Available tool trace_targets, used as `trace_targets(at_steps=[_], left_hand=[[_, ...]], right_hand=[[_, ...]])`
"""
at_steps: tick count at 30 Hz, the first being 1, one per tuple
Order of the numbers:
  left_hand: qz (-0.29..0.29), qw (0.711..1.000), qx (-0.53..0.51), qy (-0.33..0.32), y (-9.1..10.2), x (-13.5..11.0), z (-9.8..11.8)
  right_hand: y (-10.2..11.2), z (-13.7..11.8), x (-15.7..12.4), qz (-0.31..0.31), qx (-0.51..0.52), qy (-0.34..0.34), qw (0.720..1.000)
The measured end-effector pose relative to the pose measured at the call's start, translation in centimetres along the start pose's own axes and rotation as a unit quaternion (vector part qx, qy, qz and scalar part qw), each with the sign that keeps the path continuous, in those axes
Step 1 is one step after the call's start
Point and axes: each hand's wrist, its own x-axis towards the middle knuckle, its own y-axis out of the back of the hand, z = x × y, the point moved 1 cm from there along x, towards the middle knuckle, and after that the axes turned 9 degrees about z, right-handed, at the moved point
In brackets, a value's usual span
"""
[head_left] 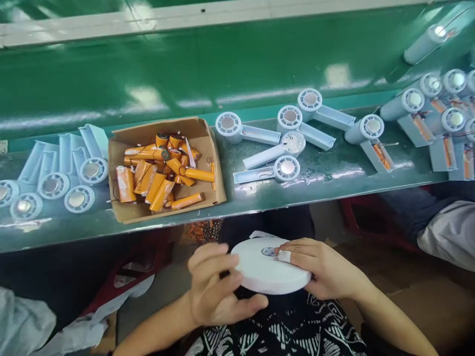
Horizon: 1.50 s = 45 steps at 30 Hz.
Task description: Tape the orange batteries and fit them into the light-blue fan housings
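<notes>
Both hands hold a white flat round roll, like a roll of tape, over my lap below the bench edge. My left hand cups its left side from beneath, fingers curled on the rim. Across the roll's top right lies my right hand, with a taped fingertip near the small centre hole. On the green bench above, an open cardboard box holds several orange cylindrical battery cells.
Pale blue fan housings lie in groups on the bench: left, centre and right, some with orange cells fitted. Another person's clothing shows at the right. White plastic bags lie at lower left.
</notes>
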Motion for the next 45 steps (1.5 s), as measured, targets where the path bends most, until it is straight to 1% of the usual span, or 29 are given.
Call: trace_targets(at_steps=[1,2,3,4,6,11,14,17,19,21,23,25,26,29,30,31,32,35,37,45], left_hand=[[-0.09,0.995,-0.042,0.001,0.2,1.2,-0.4],[-0.185,0.979,-0.087,0.01,0.3,2.3,-0.7],[-0.259,0.957,-0.127,0.03,0.3,3.2,-1.0],[-0.305,0.938,-0.157,0.051,0.2,3.9,-1.2],[-0.348,0.913,-0.194,0.087,-0.1,4.5,-1.5],[-0.378,0.879,-0.253,0.141,-0.5,3.4,-1.8],[-0.398,0.858,-0.274,0.175,0.0,3.0,-2.0],[-0.43,0.838,-0.278,0.189,0.6,2.9,-2.3],[-0.436,0.837,-0.272,0.19,0.8,2.9,-2.5],[-0.424,0.846,-0.261,0.191,0.8,2.6,-2.6],[-0.406,0.858,-0.248,0.194,0.6,2.4,-2.5],[-0.39,0.868,-0.238,0.196,0.3,2.2,-2.3],[-0.386,0.871,-0.233,0.194,0.1,2.2,-2.2],[-0.399,0.873,-0.215,0.18,-0.4,2.4,-1.6],[-0.406,0.873,-0.208,0.173,-0.6,2.5,-1.4],[-0.414,0.872,-0.201,0.166,-0.8,2.6,-1.2],[-0.422,0.871,-0.195,0.157,-0.9,2.8,-1.1],[-0.446,0.868,-0.175,0.136,-1.5,3.1,-0.7],[-0.456,0.866,-0.164,0.125,-1.8,3.3,-0.5],[-0.48,0.86,-0.139,0.108,-2.5,3.5,0.1]], right_hand=[[-0.4,0.4,-0.1,-0.004,0.012,0.001,1.0],[-1.0,0.8,-0.1,-0.002,0.03,0.003,1.0],[-1.6,1.2,-0.1,0.002,0.049,0.004,0.999],[-2.3,1.6,-0.1,0.006,0.069,0.005,0.998],[-3.4,2.3,-0.1,0.017,0.107,0.006,0.994],[-5.1,3.1,-0.4,0.033,0.186,-0.006,0.982],[-5.7,3.4,-0.6,0.041,0.212,-0.018,0.976],[-6.5,3.8,-1.1,0.04,0.228,-0.031,0.972],[-6.9,4.3,-1.5,0.049,0.237,-0.047,0.969],[-6.8,4.9,-2.0,0.043,0.24,-0.066,0.968],[-6.1,5.3,-2.4,0.001,0.218,-0.092,0.972],[-4.7,5.3,-2.6,-0.034,0.181,-0.119,0.976],[-3.8,5.1,-2.5,-0.026,0.173,-0.128,0.976],[-0.9,3.4,-1.7,0.083,0.179,-0.121,0.973],[-0.2,2.4,-1.1,0.107,0.17,-0.111,0.973],[0.4,1.4,-0.5,0.112,0.149,-0.103,0.977],[0.7,0.4,0.1,0.1,0.12,-0.095,0.983],[1.1,-2.1,1.9,0.039,0.033,-0.072,0.996],[1.0,-3.0,2.6,0.017,-0.003,-0.06,0.998],[1.0,-3.4,2.9,-0.029,-0.078,-0.047,0.995]])
